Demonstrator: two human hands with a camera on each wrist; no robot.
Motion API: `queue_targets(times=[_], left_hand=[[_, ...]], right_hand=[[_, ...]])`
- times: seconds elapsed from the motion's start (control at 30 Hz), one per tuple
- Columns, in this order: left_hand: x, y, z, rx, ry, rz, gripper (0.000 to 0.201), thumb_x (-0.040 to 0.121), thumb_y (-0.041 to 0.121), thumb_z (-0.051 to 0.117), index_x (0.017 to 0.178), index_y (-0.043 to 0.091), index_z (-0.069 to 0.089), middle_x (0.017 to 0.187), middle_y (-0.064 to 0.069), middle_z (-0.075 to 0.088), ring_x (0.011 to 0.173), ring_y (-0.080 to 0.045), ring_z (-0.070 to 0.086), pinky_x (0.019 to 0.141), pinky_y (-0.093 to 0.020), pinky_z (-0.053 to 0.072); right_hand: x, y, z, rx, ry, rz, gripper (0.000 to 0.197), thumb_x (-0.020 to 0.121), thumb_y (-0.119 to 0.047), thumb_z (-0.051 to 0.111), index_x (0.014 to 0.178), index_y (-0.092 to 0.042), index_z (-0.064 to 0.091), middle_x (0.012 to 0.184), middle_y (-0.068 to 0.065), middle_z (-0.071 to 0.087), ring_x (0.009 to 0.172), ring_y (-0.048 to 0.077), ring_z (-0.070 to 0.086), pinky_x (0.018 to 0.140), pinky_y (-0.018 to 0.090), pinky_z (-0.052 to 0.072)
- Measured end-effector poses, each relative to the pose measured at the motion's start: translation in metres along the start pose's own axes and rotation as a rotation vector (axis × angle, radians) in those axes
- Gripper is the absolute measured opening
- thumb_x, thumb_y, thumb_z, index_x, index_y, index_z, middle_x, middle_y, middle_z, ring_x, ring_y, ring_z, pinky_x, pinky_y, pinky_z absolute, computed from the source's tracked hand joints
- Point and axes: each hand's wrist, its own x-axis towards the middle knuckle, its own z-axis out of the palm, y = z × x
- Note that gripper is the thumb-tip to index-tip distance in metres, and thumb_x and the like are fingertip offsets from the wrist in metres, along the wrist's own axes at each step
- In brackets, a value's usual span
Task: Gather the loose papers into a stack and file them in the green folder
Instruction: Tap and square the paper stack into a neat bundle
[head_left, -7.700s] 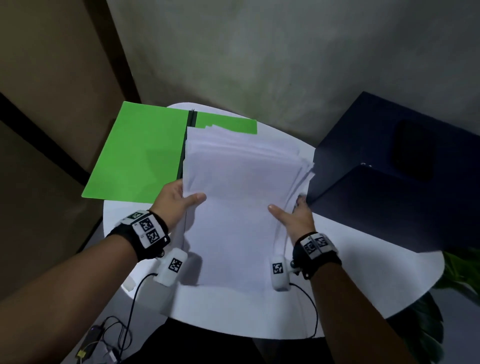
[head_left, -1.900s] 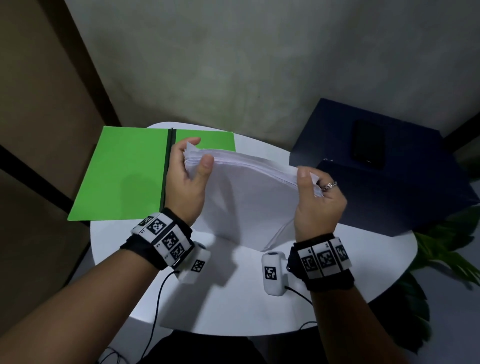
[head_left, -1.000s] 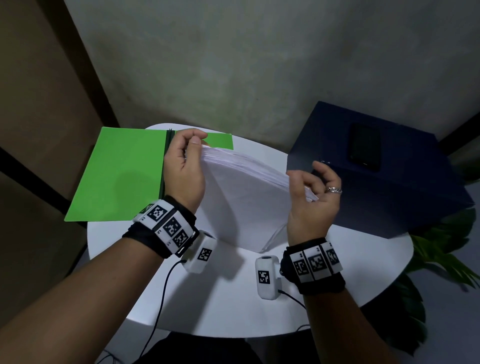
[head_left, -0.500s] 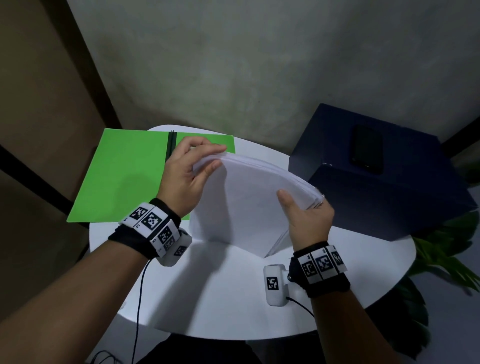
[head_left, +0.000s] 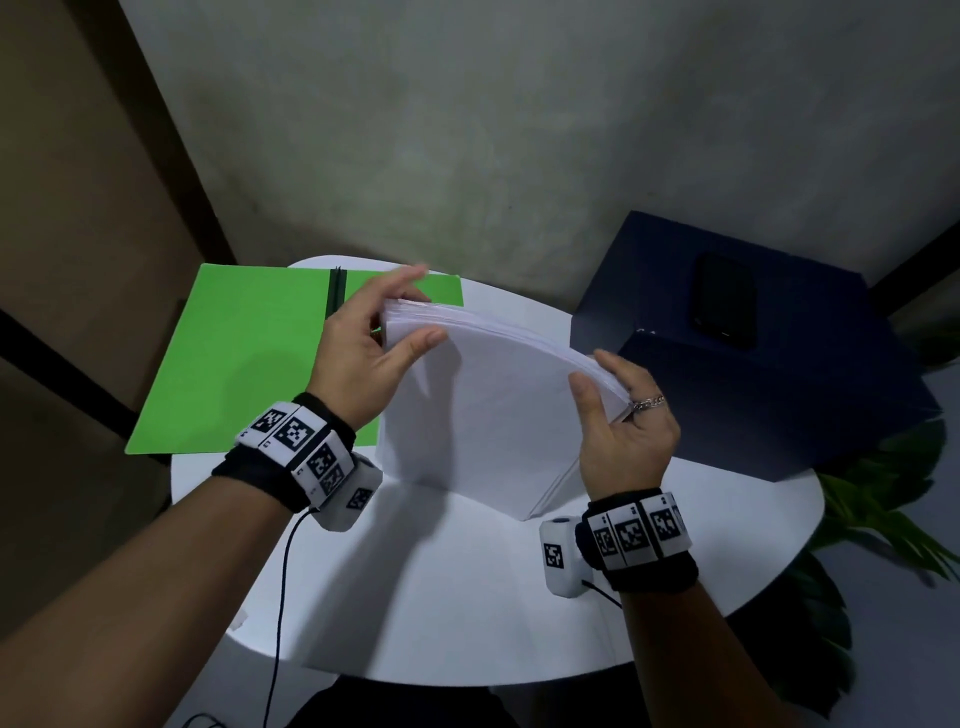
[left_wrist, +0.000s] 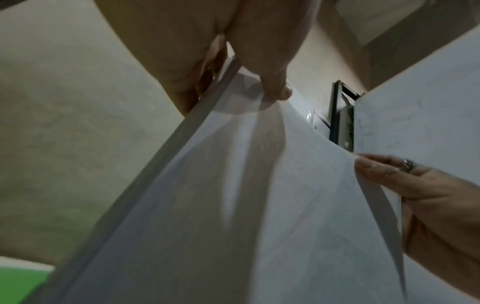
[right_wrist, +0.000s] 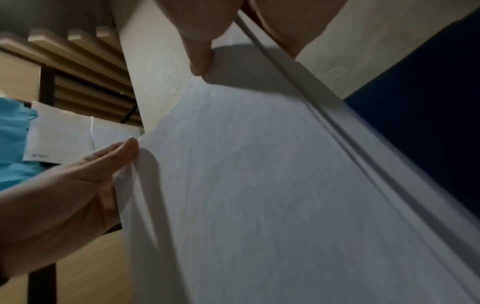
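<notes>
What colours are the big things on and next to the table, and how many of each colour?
White: 2, the paper stack and the round table
Green: 2, the open folder and the plant
Dark blue: 1, the box
Black: 1, the phone on the box
Total: 6

Both forearms are showing bare, no sleeves. Left wrist is wearing a black band (head_left: 260, 467) carrying white blocks printed with black square markers (head_left: 296, 436); a white camera pod (head_left: 353, 499) with its own marker is hanging beneath, a thin black cable (head_left: 283, 597) trailing from it. Right wrist is wearing a matching band (head_left: 644, 551), marker blocks (head_left: 631, 535), white pod (head_left: 558, 558). A silver chain ring (head_left: 647, 402) is sitting on a right finger.
</notes>
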Motion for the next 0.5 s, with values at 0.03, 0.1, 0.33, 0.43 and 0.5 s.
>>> queue_targets(times=[0.03, 0.1, 0.33, 0.43, 0.5], left_hand=[[-0.001, 0.000, 0.002, -0.120, -0.019, -0.109, 0.062, 0.081, 0.012, 0.077, 0.132, 0.026, 0.047, 0.100, 0.004, 0.068, 0.095, -0.012, 0.065, 0.090, -0.031, 0.052], [-0.002, -0.004, 0.005, -0.252, -0.079, -0.275, 0.064, 0.079, 0.004, 0.076, 0.130, 0.020, 0.040, 0.094, 0.014, 0.071, 0.088, -0.001, 0.066, 0.083, -0.022, 0.053], [-0.008, -0.015, 0.002, -0.374, -0.158, -0.353, 0.071, 0.057, 0.050, 0.086, 0.112, 0.026, 0.048, 0.089, 0.007, 0.067, 0.081, -0.012, 0.066, 0.074, -0.028, 0.057], [-0.008, -0.014, 0.007, -0.401, -0.148, -0.373, 0.083, 0.052, 0.058, 0.087, 0.116, 0.024, 0.046, 0.095, 0.006, 0.067, 0.086, -0.013, 0.066, 0.079, -0.030, 0.057], [-0.006, -0.014, 0.010, -0.373, -0.125, -0.367, 0.081, 0.055, 0.054, 0.087, 0.117, 0.022, 0.047, 0.098, 0.002, 0.065, 0.087, -0.015, 0.065, 0.081, -0.031, 0.056]], right_hand=[[0.001, -0.001, 0.001, 0.077, 0.001, 0.105, 0.042, 0.078, -0.007, 0.079, 0.110, -0.029, 0.063, 0.100, -0.008, 0.071, 0.094, 0.013, 0.068, 0.086, 0.035, 0.057], [0.003, 0.001, 0.003, 0.205, 0.004, 0.295, 0.057, 0.070, -0.002, 0.084, 0.116, -0.023, 0.058, 0.099, -0.011, 0.070, 0.089, 0.013, 0.069, 0.080, 0.031, 0.058], [0.005, 0.007, 0.000, 0.198, -0.092, 0.400, 0.040, 0.060, -0.004, 0.089, 0.093, -0.013, 0.067, 0.085, -0.004, 0.072, 0.078, 0.007, 0.070, 0.071, 0.026, 0.057], [0.009, 0.004, 0.003, 0.265, -0.019, 0.388, 0.045, 0.060, -0.008, 0.088, 0.098, -0.014, 0.064, 0.089, -0.002, 0.069, 0.077, 0.004, 0.067, 0.068, 0.020, 0.054], [0.009, 0.001, 0.008, 0.281, -0.009, 0.358, 0.041, 0.063, -0.010, 0.086, 0.098, -0.015, 0.064, 0.089, -0.001, 0.067, 0.076, 0.005, 0.066, 0.067, 0.020, 0.054]])
